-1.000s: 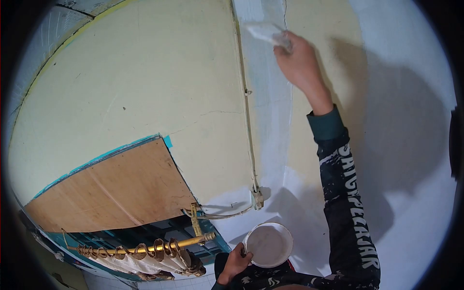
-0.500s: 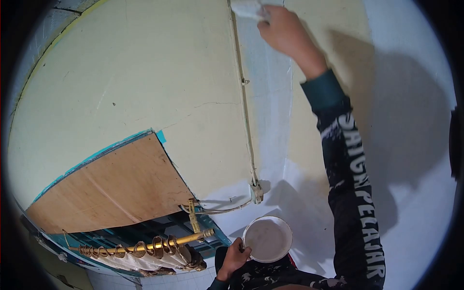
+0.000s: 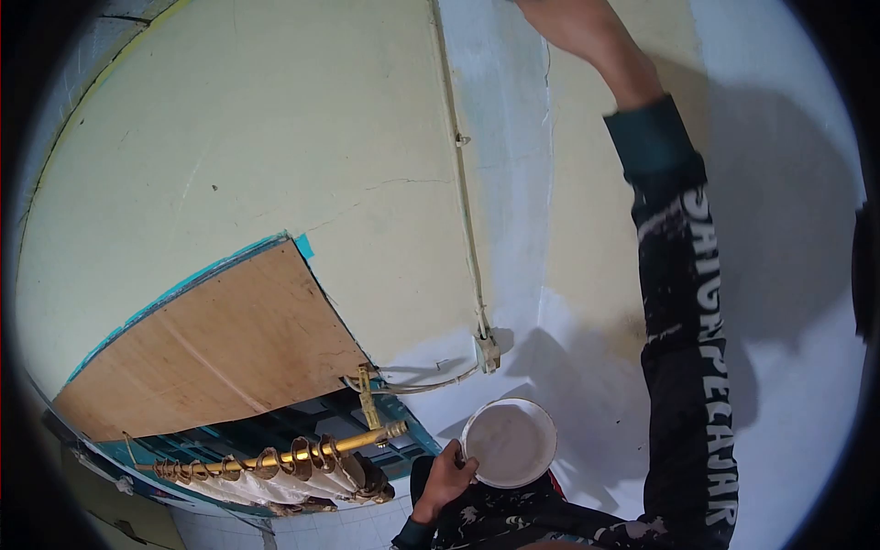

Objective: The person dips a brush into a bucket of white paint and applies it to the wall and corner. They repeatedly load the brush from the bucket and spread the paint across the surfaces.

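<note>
My left hand [image 3: 446, 478] is closed on the rim of a round whitish paint tub [image 3: 510, 444], low in the view near my lap. The pale contents of the tub show from above. My right hand [image 3: 576, 23] is raised high against the wall at the top edge, its fingers mostly cut off by the frame. The whitish paintbrush it gripped a moment ago is out of sight. Below that hand, a pale bluish-white painted strip [image 3: 509, 183] runs down the wall corner beside cream-yellow wall [image 3: 587, 211].
A thin conduit [image 3: 456, 174] runs down to a small electrical box [image 3: 488, 352]. At lower left, a plywood panel [image 3: 211, 344] covers part of a teal window frame, with a gold curtain rod [image 3: 357, 451] and gathered curtain [image 3: 302, 481] jutting out below.
My right hand has moved up and to the right, carrying the brush out of the frame. My left hand and the tub stay nearly in place, with the view shifted slightly.
</note>
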{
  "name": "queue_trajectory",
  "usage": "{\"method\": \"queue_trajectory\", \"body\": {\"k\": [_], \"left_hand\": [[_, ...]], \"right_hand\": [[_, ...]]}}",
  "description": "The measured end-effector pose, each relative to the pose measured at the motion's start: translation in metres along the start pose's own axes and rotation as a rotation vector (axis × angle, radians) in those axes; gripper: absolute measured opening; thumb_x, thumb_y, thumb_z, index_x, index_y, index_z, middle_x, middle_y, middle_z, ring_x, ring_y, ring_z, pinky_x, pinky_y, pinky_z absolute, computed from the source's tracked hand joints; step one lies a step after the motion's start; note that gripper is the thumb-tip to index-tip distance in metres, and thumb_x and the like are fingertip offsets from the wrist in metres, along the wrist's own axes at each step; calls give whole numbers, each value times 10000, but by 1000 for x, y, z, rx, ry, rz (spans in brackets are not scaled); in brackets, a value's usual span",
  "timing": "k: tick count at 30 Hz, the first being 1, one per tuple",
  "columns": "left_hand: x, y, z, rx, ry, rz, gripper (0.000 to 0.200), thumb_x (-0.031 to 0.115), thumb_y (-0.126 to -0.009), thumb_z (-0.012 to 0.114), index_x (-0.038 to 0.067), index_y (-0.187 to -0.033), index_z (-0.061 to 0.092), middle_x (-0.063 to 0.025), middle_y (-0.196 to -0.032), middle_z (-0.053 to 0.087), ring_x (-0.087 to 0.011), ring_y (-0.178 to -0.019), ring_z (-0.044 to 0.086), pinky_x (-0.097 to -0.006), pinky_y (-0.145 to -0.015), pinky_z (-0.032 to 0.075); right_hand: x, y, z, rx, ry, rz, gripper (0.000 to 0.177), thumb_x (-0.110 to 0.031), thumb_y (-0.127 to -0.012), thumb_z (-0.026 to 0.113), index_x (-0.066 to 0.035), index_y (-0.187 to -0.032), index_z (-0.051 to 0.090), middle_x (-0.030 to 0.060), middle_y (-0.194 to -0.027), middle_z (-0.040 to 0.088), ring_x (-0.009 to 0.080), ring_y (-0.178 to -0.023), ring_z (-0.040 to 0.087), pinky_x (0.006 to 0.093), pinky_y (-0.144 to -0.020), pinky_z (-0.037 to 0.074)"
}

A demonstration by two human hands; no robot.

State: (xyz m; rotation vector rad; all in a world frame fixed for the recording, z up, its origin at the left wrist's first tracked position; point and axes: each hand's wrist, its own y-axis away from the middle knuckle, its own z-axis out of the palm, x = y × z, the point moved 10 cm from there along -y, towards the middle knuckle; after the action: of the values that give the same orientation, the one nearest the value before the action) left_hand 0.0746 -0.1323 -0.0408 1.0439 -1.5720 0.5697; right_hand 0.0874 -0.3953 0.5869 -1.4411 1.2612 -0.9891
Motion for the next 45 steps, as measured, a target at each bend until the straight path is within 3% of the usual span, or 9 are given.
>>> {"method": "queue_trajectory", "body": {"k": [2,4,6,13,17,24,27,37,45], "left_hand": [[-6,-2,1,0,23,-1,241,133,-919,665,-24,-881,486,-86,-659,556,-175,-579,666,-328,-527,505],[-10,-3,0,0,46,1,235,127,-923,661,-25,-883,486,-86,-667,564,-177,-585,674,-326,-529,511],[-13,-5,-1,15,68,-8,234,127,-923,660,-29,-885,490,-92,-662,576,-183,-594,685,-328,-536,519],[-3,-2,1,-36,49,-36,171,49,-927,658,-36,-920,510,-76,-743,561,-165,-617,647,-314,-559,523],[16,3,-2,-8,-131,61,210,122,-910,668,-28,-905,521,-113,-646,606,-173,-589,671,-331,-547,509],[27,6,-1,22,-146,97,195,112,-909,664,-26,-901,526,-113,-654,613,-174,-579,657,-337,-550,500],[-6,-2,2,2,11,55,192,105,-911,658,-33,-902,524,-117,-660,621,-183,-592,679,-333,-553,512],[-4,-3,1,8,-14,66,188,97,-917,651,-45,-921,528,-109,-655,615,-189,-592,692,-333,-545,523],[3,0,5,-3,23,65,185,76,-911,667,-38,-912,522,-102,-672,606,-176,-583,674,-326,-535,513]], "right_hand": [[11,-2,18,-128,-50,213,356,-152,-933,612,90,-1191,647,328,-1192,660,425,-1155,642,432,-978,519],[12,13,49,-82,-63,79,319,-133,-965,603,79,-1198,651,302,-1185,673,398,-1111,669,422,-937,531],[3,53,67,6,-1,-59,258,-107,-852,622,-12,-1083,684,241,-955,707,448,-918,675,525,-814,548],[8,180,91,-346,-81,320,235,-82,-870,609,-13,-1083,679,249,-957,700,452,-910,666,535,-815,538],[14,172,67,-374,-156,317,262,-88,-879,612,6,-1118,665,255,-957,695,455,-908,665,530,-812,533],[6,73,33,57,-26,-68,340,-161,-918,652,-8,-1221,670,290,-1116,684,452,-974,663,447,-885,540],[-2,87,61,15,-13,-123,281,-96,-872,625,-11,-1134,680,262,-966,699,447,-932,674,514,-833,555],[18,209,88,-388,-47,209,296,-75,-874,613,-19,-1156,680,271,-918,699,449,-878,679,523,-801,547],[30,158,47,-177,-129,211,275,-120,-895,622,-7,-1141,670,264,-914,698,455,-865,670,511,-795,542]]}}
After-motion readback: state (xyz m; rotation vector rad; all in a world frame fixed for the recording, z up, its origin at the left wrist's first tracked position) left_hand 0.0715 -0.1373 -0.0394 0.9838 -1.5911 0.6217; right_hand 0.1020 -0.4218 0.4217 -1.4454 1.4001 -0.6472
